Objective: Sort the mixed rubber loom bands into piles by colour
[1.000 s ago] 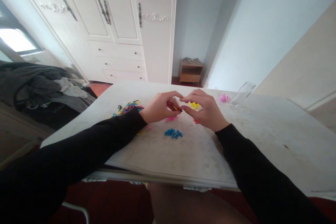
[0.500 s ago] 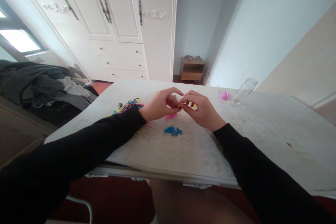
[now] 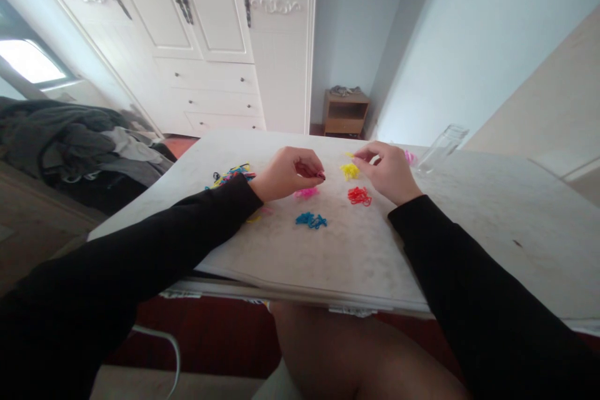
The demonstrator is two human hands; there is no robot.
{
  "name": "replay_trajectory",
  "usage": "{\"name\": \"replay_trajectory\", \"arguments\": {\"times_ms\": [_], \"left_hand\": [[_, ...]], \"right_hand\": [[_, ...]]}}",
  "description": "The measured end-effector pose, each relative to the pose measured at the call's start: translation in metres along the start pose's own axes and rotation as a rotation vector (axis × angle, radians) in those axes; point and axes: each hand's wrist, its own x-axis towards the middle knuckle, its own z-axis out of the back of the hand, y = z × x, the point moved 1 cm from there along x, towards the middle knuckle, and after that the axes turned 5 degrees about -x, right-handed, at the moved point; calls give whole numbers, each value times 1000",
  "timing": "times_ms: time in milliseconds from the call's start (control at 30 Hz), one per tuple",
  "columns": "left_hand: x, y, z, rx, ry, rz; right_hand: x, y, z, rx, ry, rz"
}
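My left hand (image 3: 293, 172) is closed in a pinch, with small dark red rubber bands (image 3: 321, 175) showing at its fingertips. In my right hand (image 3: 382, 169) a thin yellow rubber band (image 3: 349, 154) is held between thumb and forefinger. Just below that band lies a yellow pile of rubber bands (image 3: 349, 171). A red pile (image 3: 359, 196) is under my right hand, nearer to me. Beneath my left hand sits a pink pile (image 3: 307, 192), partly covered, with a blue pile (image 3: 311, 220) in front of it. Mixed-colour bands (image 3: 233, 176) lie left of my left wrist.
A clear glass bottle (image 3: 443, 147) stands at the table's back right, with a pink bunch (image 3: 410, 157) beside it, partly behind my right hand. Dark clothes (image 3: 79, 144) are heaped left of the white table (image 3: 300, 262). A white wardrobe (image 3: 281, 75) stands behind.
My hands have moved apart. The right one went right with the yellow band, uncovering the yellow and red piles. My left hand stays over the pink pile. The view has tilted slightly downward.
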Motion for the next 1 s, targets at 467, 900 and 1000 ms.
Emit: {"name": "replay_trajectory", "arguments": {"times_ms": [467, 900, 1000], "left_hand": [[0, 1, 0, -27, -2, 26], [-1, 0, -1, -30, 54, -7], [-1, 0, -1, -29, 52, -2]], "right_hand": [[-5, 5, -5, 20, 95, 7], [-15, 40, -19, 271, 247, 287], [-15, 40, -18, 248, 220, 304]]}}
